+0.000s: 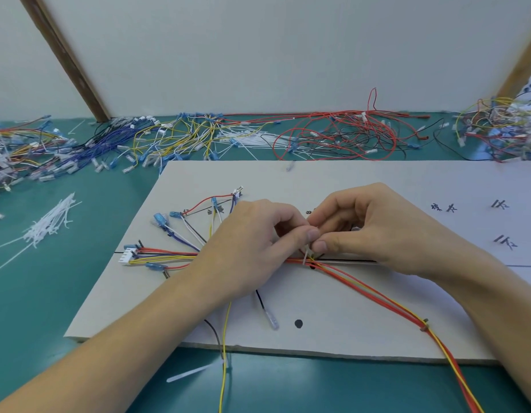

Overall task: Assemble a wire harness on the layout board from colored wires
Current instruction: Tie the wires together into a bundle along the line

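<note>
A grey layout board (pixel 332 296) lies on the green table. On it a wire bundle (pixel 166 254) of red, yellow, blue and white wires fans left to a white connector (pixel 128 255) and blue terminals. Red and yellow wires (pixel 377 293) run off toward the lower right. At the board's middle, my left hand (pixel 252 248) and my right hand (pixel 368 231) meet over the bundle. Both pinch a white cable tie (pixel 306 253) that wraps the wires, thumbs and fingertips close together. The bundle under my left palm is hidden.
A heap of white cable ties (pixel 49 225) lies left of the board. Loose wire piles line the back: mixed colours (pixel 23 150), yellow and blue (pixel 181 135), red and black (pixel 341 135), tangled ones (pixel 502 126). One loose tie (pixel 192 372) rests at the front edge.
</note>
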